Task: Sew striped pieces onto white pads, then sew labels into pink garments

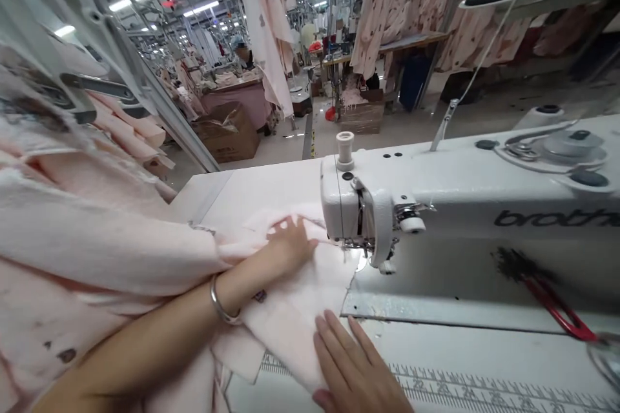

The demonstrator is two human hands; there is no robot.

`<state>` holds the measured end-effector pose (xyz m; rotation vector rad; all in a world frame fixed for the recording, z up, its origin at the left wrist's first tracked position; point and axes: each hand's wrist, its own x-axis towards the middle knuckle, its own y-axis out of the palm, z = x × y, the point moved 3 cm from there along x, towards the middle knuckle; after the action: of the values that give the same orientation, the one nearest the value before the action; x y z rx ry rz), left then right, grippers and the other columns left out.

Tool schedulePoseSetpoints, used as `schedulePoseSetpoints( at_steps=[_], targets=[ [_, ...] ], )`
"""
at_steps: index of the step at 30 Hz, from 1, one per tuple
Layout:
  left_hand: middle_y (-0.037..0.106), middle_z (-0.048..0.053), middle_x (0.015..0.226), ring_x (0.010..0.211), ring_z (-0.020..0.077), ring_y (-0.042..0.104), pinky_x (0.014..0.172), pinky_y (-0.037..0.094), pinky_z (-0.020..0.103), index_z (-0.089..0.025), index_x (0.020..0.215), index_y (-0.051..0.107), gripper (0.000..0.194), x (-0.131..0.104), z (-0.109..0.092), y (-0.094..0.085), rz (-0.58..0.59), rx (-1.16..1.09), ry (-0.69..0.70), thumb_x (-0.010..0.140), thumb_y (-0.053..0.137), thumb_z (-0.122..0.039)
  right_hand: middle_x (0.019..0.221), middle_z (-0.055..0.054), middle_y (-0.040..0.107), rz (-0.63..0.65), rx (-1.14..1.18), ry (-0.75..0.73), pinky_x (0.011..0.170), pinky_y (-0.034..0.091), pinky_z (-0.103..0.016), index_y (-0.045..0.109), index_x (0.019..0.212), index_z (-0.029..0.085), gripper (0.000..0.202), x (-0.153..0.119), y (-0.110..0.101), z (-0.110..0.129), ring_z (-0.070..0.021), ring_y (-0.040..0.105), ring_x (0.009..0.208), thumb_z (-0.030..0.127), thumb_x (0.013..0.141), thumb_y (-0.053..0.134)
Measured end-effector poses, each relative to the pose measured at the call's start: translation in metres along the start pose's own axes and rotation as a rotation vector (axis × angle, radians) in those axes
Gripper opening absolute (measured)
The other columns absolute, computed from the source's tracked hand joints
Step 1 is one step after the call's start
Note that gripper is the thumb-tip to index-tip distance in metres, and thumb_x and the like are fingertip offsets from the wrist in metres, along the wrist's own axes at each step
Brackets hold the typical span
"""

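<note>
Right hand (361, 364) is laid flat, fingers extended, against soft, matte pink fabric (312, 300), spread from there toward 10 o'clock; long axis obscured by folds. Bunched folds are covered by the curled left hand (290, 248); grip cannot be told. Rounded, glossy sewing machine head (334, 200) is placed at its 2 o'clock.

We see soft pale pink cloth (298, 329), plain over most of its face, with one small dark purplish motif (260, 297) near the silver metal bangle (219, 300). The draped pale pink fabric (62, 316) at left carries brown and grey blotches, and similar grey-brown patches dot the long pale pink hanging cloth (268, 19) behind. Our white metal sewing machine (450, 171) bears dark lettering (557, 218). We find dark ruler markings (445, 390) along the white flat surface (465, 348), and black bristles (516, 264) on the red-handled brush (557, 306).
</note>
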<state>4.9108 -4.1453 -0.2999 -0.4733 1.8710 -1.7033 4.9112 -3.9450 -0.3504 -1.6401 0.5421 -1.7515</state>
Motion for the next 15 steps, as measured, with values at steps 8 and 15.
schedulePoseSetpoints(
  at_steps=[8, 15],
  targets=[
    [0.051, 0.012, 0.129, 0.125, 0.0269, 0.042, 0.104, 0.034, 0.046, -0.017, 0.118, 0.052, 0.03, -0.034, -0.026, -0.005, 0.066, 0.003, 0.349, 0.093, 0.04, -0.027, 0.111, -0.006, 0.066, -0.012, 0.098, 0.11, 0.114, 0.018, -0.04, 0.061, 0.093, 0.016, 0.022, -0.023, -0.02, -0.018, -0.0181, 0.053, 0.115, 0.017, 0.089, 0.04],
    [0.03, 0.021, 0.146, 0.137, 0.0403, 0.017, 0.102, 0.023, 0.066, -0.013, 0.139, 0.035, 0.053, -0.039, -0.035, 0.026, 0.033, 0.016, 0.094, 0.092, 0.04, -0.04, 0.126, -0.006, 0.056, 0.212, -0.09, -0.09, 0.115, 0.011, -0.042, 0.061, 0.106, 0.015, 0.025, -0.021, -0.042, -0.035, -0.02, 0.046, 0.122, 0.018, 0.081, 0.054]
  ],
)
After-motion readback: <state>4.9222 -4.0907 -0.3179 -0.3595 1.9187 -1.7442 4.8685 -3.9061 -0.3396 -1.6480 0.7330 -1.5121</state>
